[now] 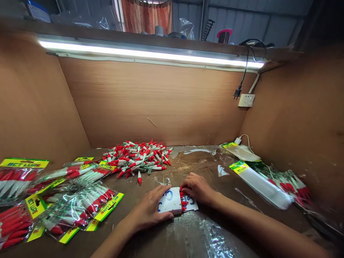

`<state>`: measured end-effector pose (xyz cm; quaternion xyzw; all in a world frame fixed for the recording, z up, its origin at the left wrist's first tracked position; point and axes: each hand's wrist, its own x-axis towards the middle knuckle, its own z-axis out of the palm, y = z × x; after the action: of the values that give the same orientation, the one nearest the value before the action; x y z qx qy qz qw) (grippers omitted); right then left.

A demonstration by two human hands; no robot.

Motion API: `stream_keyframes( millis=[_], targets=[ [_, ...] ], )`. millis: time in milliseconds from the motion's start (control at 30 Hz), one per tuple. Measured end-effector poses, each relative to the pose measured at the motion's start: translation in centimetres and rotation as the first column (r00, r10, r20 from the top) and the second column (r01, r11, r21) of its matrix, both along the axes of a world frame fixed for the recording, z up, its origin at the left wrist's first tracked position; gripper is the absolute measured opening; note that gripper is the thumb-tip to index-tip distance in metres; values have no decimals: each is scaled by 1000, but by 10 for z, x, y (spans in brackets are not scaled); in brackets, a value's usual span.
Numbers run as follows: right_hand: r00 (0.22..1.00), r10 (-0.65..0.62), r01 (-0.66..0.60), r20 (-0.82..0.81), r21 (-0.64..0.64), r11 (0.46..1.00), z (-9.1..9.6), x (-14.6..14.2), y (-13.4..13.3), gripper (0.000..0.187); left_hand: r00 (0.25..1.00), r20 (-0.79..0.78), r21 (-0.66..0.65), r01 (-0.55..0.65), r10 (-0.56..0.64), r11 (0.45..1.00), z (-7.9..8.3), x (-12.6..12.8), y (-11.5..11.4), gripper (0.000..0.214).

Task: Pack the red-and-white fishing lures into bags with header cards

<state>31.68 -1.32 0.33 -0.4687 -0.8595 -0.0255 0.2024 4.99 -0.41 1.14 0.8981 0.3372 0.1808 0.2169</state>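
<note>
My left hand (153, 208) grips a white cardboard holder (170, 205) with blue lettering, fingers behind it and thumb along its near edge. Red tips of fishing lures (183, 203) stick out of its right end, over a white flap. My right hand (198, 187) has its fingers curled down onto these lures; its fingertips are partly hidden. Beyond both hands lies a loose heap of red-and-white fishing lures (139, 156), with one lure (139, 178) lying apart at its front.
Packed lure bags (77, 211) with yellow-green headers pile up at the left. Empty clear bags (262, 184) lie at the right beside more lures (290, 184). Crumpled plastic film (217, 236) is at the near edge. A plug (237, 92) hangs by the wall socket (246, 100).
</note>
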Motion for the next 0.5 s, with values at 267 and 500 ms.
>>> stream_keyframes(
  millis=[267, 500],
  targets=[
    [989, 76, -85, 125, 71, 994, 1, -1, 2, 18, 997, -66, 10, 31, -30, 999, -7, -3, 0, 83],
    [990, 139, -139, -39, 3, 990, 1, 6, -29, 22, 988, -130, 70, 98, -88, 993, -10, -3, -6, 77]
  ],
)
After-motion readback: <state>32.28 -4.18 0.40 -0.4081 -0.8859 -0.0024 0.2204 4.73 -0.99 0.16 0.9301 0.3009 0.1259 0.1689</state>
